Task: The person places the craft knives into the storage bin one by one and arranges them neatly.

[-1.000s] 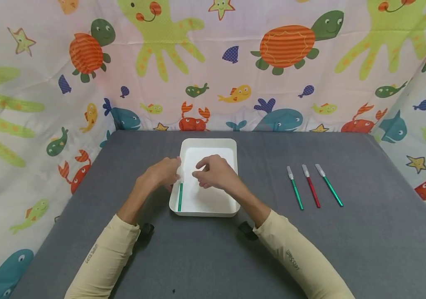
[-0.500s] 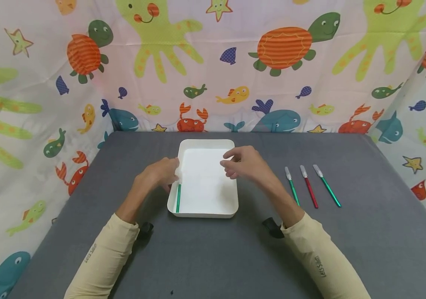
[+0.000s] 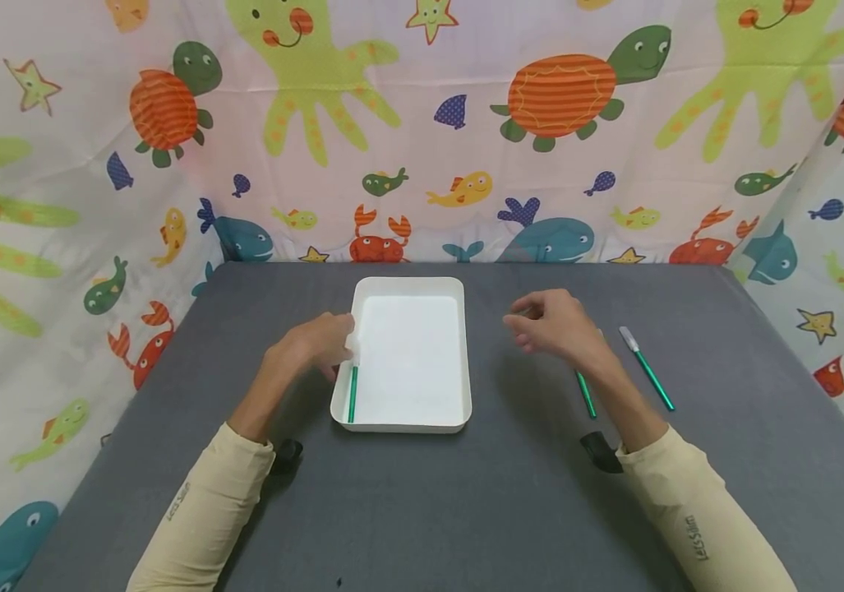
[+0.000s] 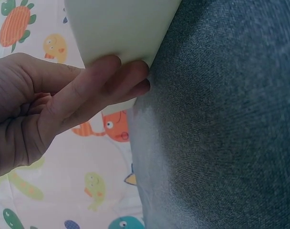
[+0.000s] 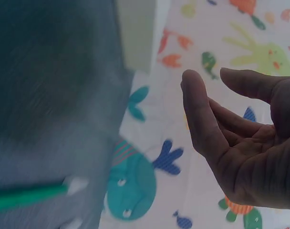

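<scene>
My left hand (image 3: 318, 344) grips the left wall of a white tray (image 3: 414, 428). In the left wrist view its fingers lie against the outside of the tray wall (image 4: 121, 28), with the thumb tip hidden behind it. Inside the tray, along that same side, lies a green pen (image 3: 352, 395) with a pale cap, partly covered by the hand. Holding nothing, my right hand (image 3: 551, 323) hovers over the table right of the tray, thumb and fingers apart. Nearest to it is another green pen (image 3: 586, 396), partly hidden under the forearm.
A further green pen (image 3: 647, 368) with a clear cap lies to the right of the right forearm. The grey table (image 3: 422, 510) ends at the back against a cloth (image 3: 407, 99) printed with sea animals, which also hangs along both sides.
My right hand has moved from over the tray out to the right, and its forearm now hides the red pen. The left hand has stayed at the tray wall.
</scene>
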`<state>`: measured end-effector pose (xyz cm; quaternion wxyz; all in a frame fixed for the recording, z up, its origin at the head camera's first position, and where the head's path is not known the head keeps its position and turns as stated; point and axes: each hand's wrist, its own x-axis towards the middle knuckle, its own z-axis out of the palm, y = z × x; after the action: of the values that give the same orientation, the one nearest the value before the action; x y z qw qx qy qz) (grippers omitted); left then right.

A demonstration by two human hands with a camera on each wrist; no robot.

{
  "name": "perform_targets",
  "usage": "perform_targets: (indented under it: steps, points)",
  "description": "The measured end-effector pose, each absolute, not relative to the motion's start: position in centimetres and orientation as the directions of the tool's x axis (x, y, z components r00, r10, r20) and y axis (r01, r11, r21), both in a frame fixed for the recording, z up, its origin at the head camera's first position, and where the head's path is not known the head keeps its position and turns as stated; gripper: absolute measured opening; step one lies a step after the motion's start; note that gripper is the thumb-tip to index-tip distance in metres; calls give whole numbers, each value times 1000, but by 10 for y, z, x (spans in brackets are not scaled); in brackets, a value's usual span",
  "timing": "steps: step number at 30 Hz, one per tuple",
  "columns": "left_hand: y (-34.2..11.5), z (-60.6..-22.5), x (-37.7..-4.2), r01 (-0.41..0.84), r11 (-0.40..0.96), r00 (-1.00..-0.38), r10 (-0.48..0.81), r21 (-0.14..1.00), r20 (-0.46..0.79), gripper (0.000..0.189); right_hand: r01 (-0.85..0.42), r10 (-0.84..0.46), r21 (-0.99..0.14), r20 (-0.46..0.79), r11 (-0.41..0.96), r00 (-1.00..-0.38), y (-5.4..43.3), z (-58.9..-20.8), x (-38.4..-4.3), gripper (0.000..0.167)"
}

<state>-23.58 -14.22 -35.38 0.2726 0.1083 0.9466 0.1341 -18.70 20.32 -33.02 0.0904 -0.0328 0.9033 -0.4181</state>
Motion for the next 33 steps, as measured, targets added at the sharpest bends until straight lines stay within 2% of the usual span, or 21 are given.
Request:
perform_targets:
  steps: [14,22,27,33]
  points:
    - [-141,-352,-237,127,941,-829,274,313,-488,46,67,-48,-551,-192,832,-980,264,-356,-182,50]
    - [-141,-354,-235,136,945,-829,272,297,-488,47,99,13,-403,-209,910,-978,273,-362,-181,34]
    - [-141,-354,-235,149,943,-827,284,298,-486,47,105,15,-381,-231,919,-973,275,-366,-179,27]
    - [-142,-354,-236,143,940,-827,285,309,-485,47,100,-7,-408,-253,908,-967,275,-369,-180,17]
